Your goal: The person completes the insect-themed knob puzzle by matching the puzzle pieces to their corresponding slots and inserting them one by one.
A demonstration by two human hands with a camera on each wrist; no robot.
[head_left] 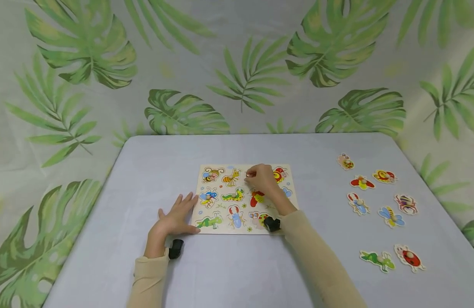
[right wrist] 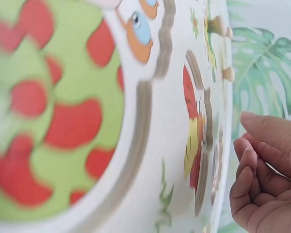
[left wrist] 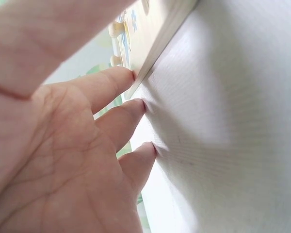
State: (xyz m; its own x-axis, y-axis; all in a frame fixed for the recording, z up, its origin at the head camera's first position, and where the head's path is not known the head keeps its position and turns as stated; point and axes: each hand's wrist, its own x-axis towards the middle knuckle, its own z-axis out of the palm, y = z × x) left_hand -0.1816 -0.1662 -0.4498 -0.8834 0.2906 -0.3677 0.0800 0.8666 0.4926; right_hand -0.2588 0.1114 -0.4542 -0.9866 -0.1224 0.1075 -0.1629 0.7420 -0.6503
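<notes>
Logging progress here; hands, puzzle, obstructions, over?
Left hand touching left edge of puzzle board. Right hand above board, no piece visible in it. Right sleeve across board's lower-right corner.

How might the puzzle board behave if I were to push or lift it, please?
The puzzle board would probably stay stiff, as its visible edge looks thick and straight. Pushed, it would likely slide rather than roll, since it lies flat on the table. Tilted in lifting, it might shed the caterpillar piece, whose knob suggests it lifts out.
</notes>
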